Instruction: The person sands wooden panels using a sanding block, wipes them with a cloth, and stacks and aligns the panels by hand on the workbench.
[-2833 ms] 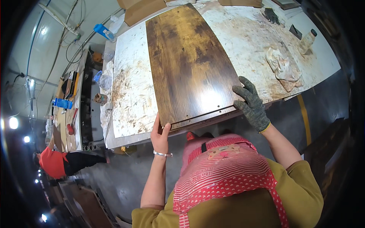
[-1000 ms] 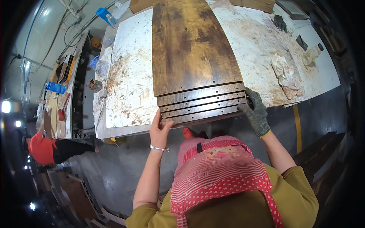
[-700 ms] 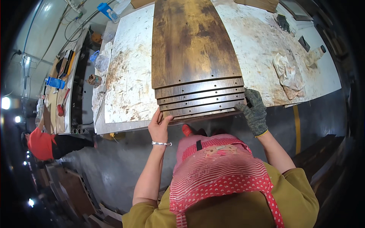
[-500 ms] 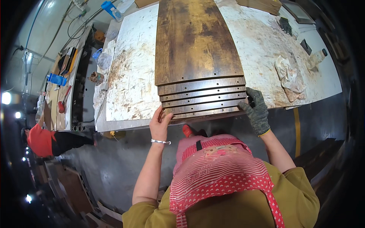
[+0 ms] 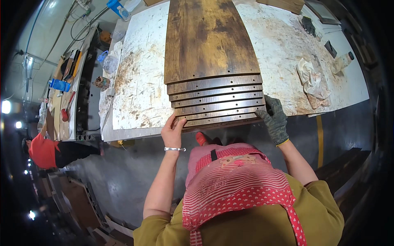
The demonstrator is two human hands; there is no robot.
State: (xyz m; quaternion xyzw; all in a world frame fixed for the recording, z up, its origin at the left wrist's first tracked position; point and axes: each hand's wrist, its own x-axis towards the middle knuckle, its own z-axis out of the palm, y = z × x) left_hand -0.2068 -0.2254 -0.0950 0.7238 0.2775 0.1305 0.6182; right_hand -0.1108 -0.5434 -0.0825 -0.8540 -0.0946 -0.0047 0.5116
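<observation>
Boards (image 5: 211, 49) stacked stepwise, near ends between left hand (image 5: 172, 130), right hand (image 5: 274, 123)

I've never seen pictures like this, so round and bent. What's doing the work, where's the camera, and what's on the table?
No machine: these are a person's own hands. The camera is worn on the head, looking down; its wide fisheye lens bends straight edges. On the stained white table lies a stack of brown wood-patterned boards, their near ends stepped like stairs. The bare left hand and gloved right hand hold the stack at its near corners. To the right are a crumpled cloth, a bottle and a dark glove.
</observation>
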